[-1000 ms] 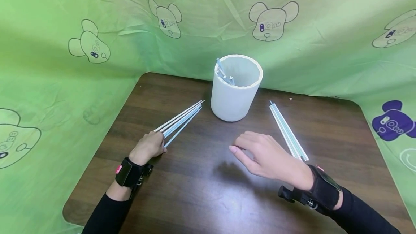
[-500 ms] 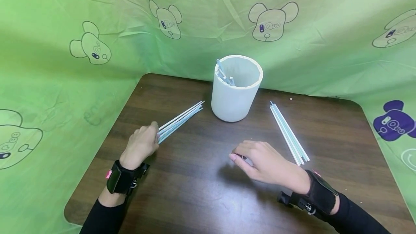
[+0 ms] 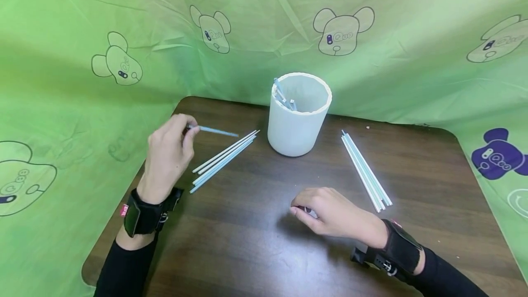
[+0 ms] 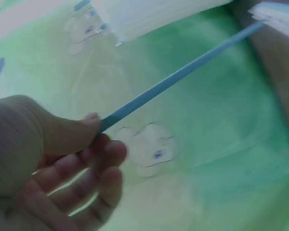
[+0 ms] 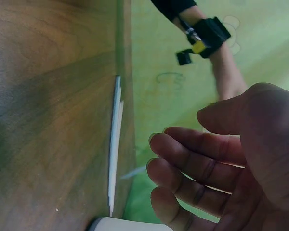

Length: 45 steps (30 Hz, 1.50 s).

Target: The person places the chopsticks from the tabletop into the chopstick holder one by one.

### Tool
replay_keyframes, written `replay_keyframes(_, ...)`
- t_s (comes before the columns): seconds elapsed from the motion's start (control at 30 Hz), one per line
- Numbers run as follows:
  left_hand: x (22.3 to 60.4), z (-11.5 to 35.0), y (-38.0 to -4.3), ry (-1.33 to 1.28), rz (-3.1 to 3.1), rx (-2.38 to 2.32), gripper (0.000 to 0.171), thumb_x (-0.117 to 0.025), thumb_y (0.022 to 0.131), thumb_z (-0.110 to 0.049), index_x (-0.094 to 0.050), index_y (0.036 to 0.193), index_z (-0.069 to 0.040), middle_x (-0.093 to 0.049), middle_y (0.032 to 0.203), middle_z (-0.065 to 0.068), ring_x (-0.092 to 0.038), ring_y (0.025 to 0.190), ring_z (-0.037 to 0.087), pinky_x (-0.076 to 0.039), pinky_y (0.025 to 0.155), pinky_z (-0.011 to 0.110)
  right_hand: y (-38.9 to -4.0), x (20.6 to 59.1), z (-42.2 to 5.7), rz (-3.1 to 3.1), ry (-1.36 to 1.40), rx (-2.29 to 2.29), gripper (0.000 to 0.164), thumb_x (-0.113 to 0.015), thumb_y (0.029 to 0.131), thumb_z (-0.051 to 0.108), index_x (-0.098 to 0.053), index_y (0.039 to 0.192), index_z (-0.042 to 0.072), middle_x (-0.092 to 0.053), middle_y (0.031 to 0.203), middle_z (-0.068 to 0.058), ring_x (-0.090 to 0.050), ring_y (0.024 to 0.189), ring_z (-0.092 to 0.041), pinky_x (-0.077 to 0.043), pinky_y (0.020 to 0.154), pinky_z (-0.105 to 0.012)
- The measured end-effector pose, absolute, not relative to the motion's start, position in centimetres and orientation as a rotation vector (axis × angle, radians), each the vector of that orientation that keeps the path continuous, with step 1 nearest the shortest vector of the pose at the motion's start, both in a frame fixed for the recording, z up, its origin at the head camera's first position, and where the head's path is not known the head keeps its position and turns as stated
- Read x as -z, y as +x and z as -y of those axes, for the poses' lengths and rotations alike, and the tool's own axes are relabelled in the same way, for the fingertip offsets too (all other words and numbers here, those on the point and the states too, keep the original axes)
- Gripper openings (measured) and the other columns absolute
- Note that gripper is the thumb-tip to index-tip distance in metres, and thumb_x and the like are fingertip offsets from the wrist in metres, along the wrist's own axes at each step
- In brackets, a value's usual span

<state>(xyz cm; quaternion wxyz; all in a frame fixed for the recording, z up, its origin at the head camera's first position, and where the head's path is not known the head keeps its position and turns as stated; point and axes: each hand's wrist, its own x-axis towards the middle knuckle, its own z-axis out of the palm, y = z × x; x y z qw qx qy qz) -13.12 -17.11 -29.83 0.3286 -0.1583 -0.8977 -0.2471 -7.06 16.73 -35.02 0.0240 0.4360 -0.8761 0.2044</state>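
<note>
My left hand (image 3: 167,157) pinches one end of a thin blue stick (image 3: 218,131) between thumb and fingers, raised beyond the left bundle. In the left wrist view the blue stick (image 4: 178,76) slants up and away from the thumb. Below it on the table lies a bundle of white and light blue sticks (image 3: 226,158), slightly fanned. My right hand (image 3: 332,212) hovers over the front middle of the table, fingers loosely curled; the right wrist view shows nothing in that hand (image 5: 197,168). A second bundle of pale sticks (image 3: 366,173) lies to its right.
A white cylindrical container (image 3: 294,132) stands at the back middle, with several blue sticks (image 3: 280,91) leaning inside its left rim. The brown wooden table (image 3: 247,242) has rounded corners. A green printed cloth (image 3: 264,26) hangs behind and at the sides.
My left hand has left the left bundle, moving up and back with one blue stick. The remaining sticks lie on the table. My right hand has shifted slightly nearer.
</note>
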Motion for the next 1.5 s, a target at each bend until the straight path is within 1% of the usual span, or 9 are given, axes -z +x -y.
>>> replay_keyframes(0.17,25.0,16.0,-12.4,-0.396,2.157,0.643,0.015,-0.06,0.085,-0.011,-0.061,0.088,0.003,-0.064,0.08,0.015,-0.055,0.063,0.02,-0.043,0.059,0.026,-7.1,35.3,-16.8,2.729,1.352,-0.63,0.01,-0.055,0.088,0.027,-0.064,0.086,0.026,-0.06,0.08,0.02,-0.056,0.075,0.006,-0.048,0.068,-0.018)
replay_keyframes(0.3,21.7,14.5,-11.8,-0.399,1.977,0.705,0.021,-0.06,0.085,-0.016,-0.063,0.085,0.004,-0.064,0.078,0.016,-0.056,0.066,0.022,-0.044,0.065,0.025,-7.1,35.4,-16.7,2.725,1.355,-0.634,0.009,-0.056,0.088,0.026,-0.064,0.086,0.026,-0.06,0.081,0.019,-0.056,0.075,0.005,-0.049,0.068,-0.019)
replay_keyframes(0.43,19.5,12.3,-11.8,-0.455,1.829,0.758,0.021,-0.062,0.085,-0.018,-0.065,0.084,0.003,-0.064,0.075,0.014,-0.054,0.065,0.021,-0.042,0.065,0.023,-7.1,35.5,-16.6,2.716,1.36,-0.635,0.008,-0.056,0.087,0.026,-0.064,0.086,0.027,-0.061,0.081,0.019,-0.056,0.075,0.006,-0.049,0.068,-0.017)
replay_keyframes(0.63,17.5,8.6,-13.2,-0.669,1.722,0.739,0.02,-0.061,0.084,-0.014,-0.063,0.081,0.005,-0.063,0.072,0.014,-0.054,0.062,0.019,-0.046,0.061,0.024,-7.1,35.8,-16.6,2.715,1.355,-0.628,0.008,-0.057,0.087,0.026,-0.064,0.087,0.027,-0.061,0.081,0.02,-0.057,0.077,0.006,-0.049,0.07,-0.017)
replay_keyframes(0.87,18.4,4.7,-15.1,-0.914,1.76,0.641,0.015,-0.057,0.087,-0.013,-0.061,0.084,0.001,-0.062,0.073,0.009,-0.054,0.066,0.017,-0.048,0.065,0.023,-7.0,35.7,-16.9,2.751,1.362,-0.669,0.009,-0.055,0.088,0.025,-0.064,0.086,0.025,-0.061,0.08,0.019,-0.056,0.074,0.007,-0.048,0.067,-0.017)
replay_keyframes(0.97,19.4,3.3,-16.2,-0.954,1.844,0.625,0.017,-0.053,0.09,-0.015,-0.061,0.088,0.0,-0.061,0.076,0.007,-0.054,0.069,0.017,-0.047,0.067,0.023,-6.9,35.7,-17.0,2.767,1.362,-0.678,0.01,-0.054,0.088,0.025,-0.064,0.087,0.026,-0.061,0.081,0.019,-0.056,0.074,0.007,-0.048,0.067,-0.017)
replay_keyframes(1.17,21.6,1.5,-18.8,-1.004,2.035,0.609,0.02,-0.047,0.093,-0.02,-0.059,0.095,-0.004,-0.058,0.08,0.003,-0.05,0.071,0.014,-0.043,0.066,0.023,-6.7,35.7,-17.1,2.737,1.364,-0.67,0.008,-0.055,0.088,0.025,-0.064,0.087,0.027,-0.061,0.08,0.02,-0.055,0.072,0.008,-0.047,0.067,-0.015)
replay_keyframes(1.33,23.3,0.8,-20.6,-1.035,2.15,0.571,0.018,-0.047,0.093,-0.021,-0.057,0.094,-0.006,-0.056,0.079,0.001,-0.047,0.07,0.014,-0.041,0.065,0.023,-6.7,35.8,-17.0,2.718,1.394,-0.709,0.008,-0.055,0.088,0.024,-0.063,0.088,0.025,-0.06,0.08,0.018,-0.055,0.073,0.007,-0.048,0.068,-0.014)
replay_keyframes(1.5,24.9,0.5,-21.8,-1.038,2.212,0.536,0.016,-0.051,0.091,-0.022,-0.057,0.095,-0.007,-0.059,0.084,0.0,-0.046,0.073,0.016,-0.039,0.066,0.023,-6.7,36.0,-17.1,2.707,1.415,-0.786,0.008,-0.055,0.088,0.019,-0.063,0.088,0.022,-0.061,0.08,0.015,-0.055,0.072,0.005,-0.047,0.068,-0.011)
